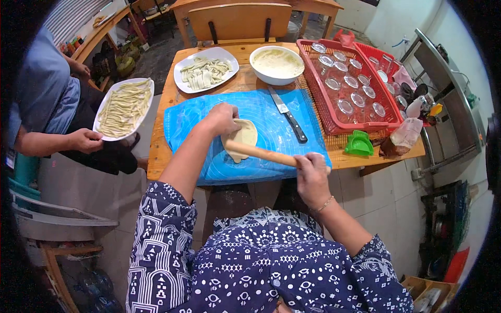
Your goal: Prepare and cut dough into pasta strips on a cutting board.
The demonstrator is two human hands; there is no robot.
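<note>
A flattened piece of pale dough (246,135) lies on a blue silicone mat (188,125) before me. My left hand (224,119) rests at the dough's upper left edge, with its fingertips partly hidden. A wooden rolling pin (266,153) slants over the lower part of the dough, its far end near the dough's left side. Gripping the pin's near end is my right hand (313,178), at the mat's front right. Whether the pin presses on the dough, I cannot tell. To the right on the mat lies a knife (287,113) with a black handle.
Behind the mat stand a white plate of dough strips (205,74) and a white bowl of flour or dough (277,64). Red baskets (352,125) of glasses and a green plastic scoop (359,143) sit right. At left, a person (51,98) holds another plate of strips (124,109).
</note>
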